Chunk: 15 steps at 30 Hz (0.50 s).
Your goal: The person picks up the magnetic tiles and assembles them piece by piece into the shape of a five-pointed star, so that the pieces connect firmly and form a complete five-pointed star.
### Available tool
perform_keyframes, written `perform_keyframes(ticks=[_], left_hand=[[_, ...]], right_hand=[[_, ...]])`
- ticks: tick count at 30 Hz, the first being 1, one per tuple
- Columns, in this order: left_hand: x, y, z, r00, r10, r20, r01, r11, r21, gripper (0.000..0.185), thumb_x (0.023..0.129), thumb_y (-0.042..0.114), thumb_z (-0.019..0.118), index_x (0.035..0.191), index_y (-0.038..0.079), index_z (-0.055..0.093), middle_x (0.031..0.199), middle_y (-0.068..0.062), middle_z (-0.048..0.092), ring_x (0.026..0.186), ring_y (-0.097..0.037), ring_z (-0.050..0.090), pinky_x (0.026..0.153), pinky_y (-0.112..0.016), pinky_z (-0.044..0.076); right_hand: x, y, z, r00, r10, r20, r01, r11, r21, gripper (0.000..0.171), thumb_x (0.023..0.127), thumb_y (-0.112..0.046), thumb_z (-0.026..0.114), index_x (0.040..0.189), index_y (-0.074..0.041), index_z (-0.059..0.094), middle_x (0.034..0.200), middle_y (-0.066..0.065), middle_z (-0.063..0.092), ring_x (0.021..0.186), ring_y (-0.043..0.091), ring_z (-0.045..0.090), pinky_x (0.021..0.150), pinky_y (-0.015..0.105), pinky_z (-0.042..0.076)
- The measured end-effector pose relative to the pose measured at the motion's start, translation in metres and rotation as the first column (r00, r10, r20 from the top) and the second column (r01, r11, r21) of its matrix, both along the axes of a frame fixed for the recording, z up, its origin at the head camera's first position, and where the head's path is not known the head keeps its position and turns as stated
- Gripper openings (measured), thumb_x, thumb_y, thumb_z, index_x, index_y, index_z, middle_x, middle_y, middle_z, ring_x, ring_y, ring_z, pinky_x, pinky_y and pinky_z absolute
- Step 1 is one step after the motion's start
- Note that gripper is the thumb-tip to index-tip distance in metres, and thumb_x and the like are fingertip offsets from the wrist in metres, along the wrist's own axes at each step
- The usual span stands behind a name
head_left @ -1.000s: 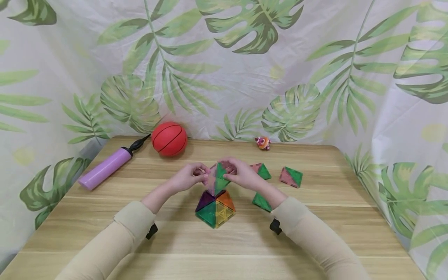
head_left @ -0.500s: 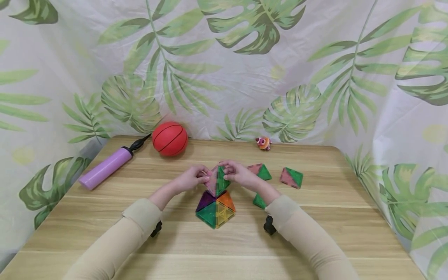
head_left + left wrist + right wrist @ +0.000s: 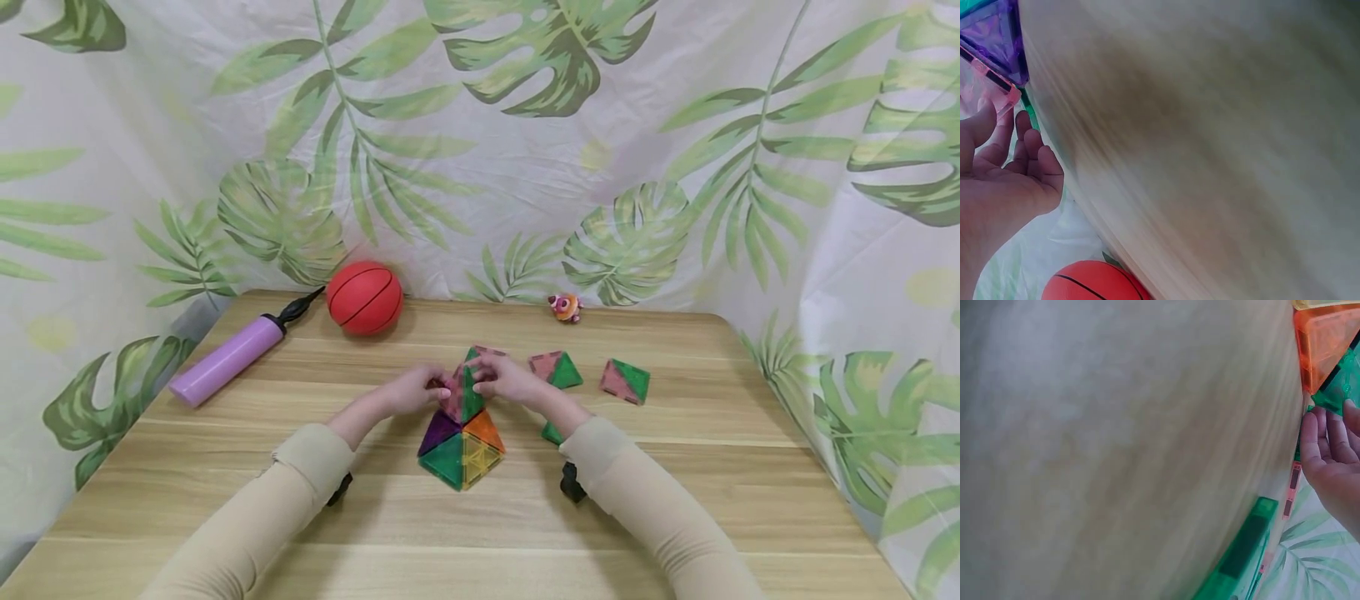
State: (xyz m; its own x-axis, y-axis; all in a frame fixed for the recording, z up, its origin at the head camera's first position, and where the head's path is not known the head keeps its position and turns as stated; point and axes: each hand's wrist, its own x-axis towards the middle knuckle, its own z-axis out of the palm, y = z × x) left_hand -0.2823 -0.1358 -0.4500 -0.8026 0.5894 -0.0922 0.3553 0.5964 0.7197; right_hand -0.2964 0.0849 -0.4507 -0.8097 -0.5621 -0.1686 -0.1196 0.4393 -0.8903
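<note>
Leaf-print curtains enclose the wooden table (image 3: 225, 467). At centre, my left hand (image 3: 411, 390) and right hand (image 3: 504, 379) pinch a pink-and-green magnetic tile pair (image 3: 462, 393), standing on edge at 12 o'clock of the flat tile hexagon (image 3: 461, 446). Red ball (image 3: 363, 297) and purple pump (image 3: 225, 360) lie at 10 o'clock.

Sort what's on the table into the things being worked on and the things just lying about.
In hand:
left hand and right hand, both holding the pink-and-green tiles
flat tile hexagon
spare tile pairs

Lying about:
red ball
purple pump
small toy figure
</note>
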Motion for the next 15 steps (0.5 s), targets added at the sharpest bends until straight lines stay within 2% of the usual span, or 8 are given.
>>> perform_keyframes(ticks=[5,8,9,12,15], left_hand=[[0.001,0.002,0.001,0.999,-0.018,-0.037,0.017,0.999,-0.034,0.017,0.094,0.009,0.057,0.104,-0.003,0.062,0.097,-0.009,0.064,0.093,-0.018,0.058,0.085,-0.036,0.047],[0.001,0.002,0.003,0.999,-0.021,-0.045,0.02,0.999,-0.028,0.026,0.093,0.009,0.057,0.116,-0.004,0.058,0.104,-0.012,0.063,0.102,-0.024,0.058,0.092,-0.041,0.046],[0.001,0.002,0.004,0.999,-0.025,-0.047,0.024,0.999,-0.026,0.032,0.093,0.009,0.058,0.122,-0.004,0.054,0.108,-0.014,0.062,0.105,-0.026,0.058,0.093,-0.043,0.045],[0.002,0.003,0.007,0.998,-0.05,-0.047,0.05,0.999,-0.003,0.051,0.092,0.007,0.059,0.139,-0.001,0.04,0.116,-0.016,0.059,0.109,-0.029,0.056,0.095,-0.046,0.044],[0.001,0.003,0.01,0.995,-0.086,-0.049,0.087,0.996,0.001,0.058,0.091,0.004,0.06,0.143,0.003,0.035,0.116,-0.014,0.059,0.107,-0.027,0.056,0.092,-0.044,0.046]], right_hand=[[0.0,0.006,0.004,0.999,0.017,-0.032,-0.016,1.0,0.014,0.043,0.094,-0.002,0.055,0.136,-0.006,0.048,0.123,0.017,0.057,0.111,0.028,0.056,0.085,0.034,0.051],[0.002,0.016,0.011,0.992,0.046,-0.116,-0.042,0.998,0.036,0.044,0.094,-0.006,0.056,0.137,-0.006,0.047,0.12,0.014,0.06,0.108,0.025,0.058,0.085,0.033,0.051],[0.006,0.02,0.018,0.988,0.058,-0.141,-0.052,0.998,0.042,0.044,0.094,-0.005,0.056,0.137,-0.004,0.046,0.121,0.016,0.059,0.108,0.027,0.058,0.086,0.035,0.051],[0.01,0.035,0.029,0.966,0.096,-0.239,-0.071,0.992,0.109,0.044,0.094,-0.01,0.057,0.137,-0.008,0.048,0.119,0.014,0.061,0.107,0.024,0.058,0.084,0.034,0.05],[0.015,0.049,0.039,0.94,0.14,-0.311,-0.082,0.978,0.191,0.041,0.094,-0.013,0.059,0.134,-0.008,0.052,0.12,0.013,0.06,0.107,0.025,0.058,0.085,0.037,0.05]])
